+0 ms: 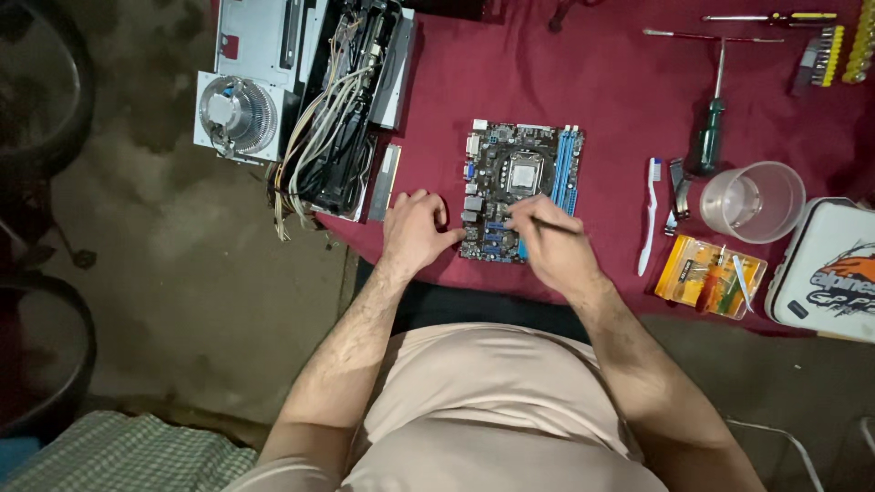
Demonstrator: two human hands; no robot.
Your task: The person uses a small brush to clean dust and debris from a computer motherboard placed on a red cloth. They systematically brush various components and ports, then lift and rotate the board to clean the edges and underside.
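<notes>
A dark computer motherboard with blue slots lies flat on the dark red cloth. My left hand rests curled on the cloth, its fingers touching the board's near left edge. My right hand is over the board's near right corner. It grips a thin dark stick-like tool, whose tip points left onto the board.
An open computer case full of cables and a round fan cooler lie at the far left. To the right are a white toothbrush, a green-handled screwdriver, a clear plastic cup, a yellow tool box and a white case.
</notes>
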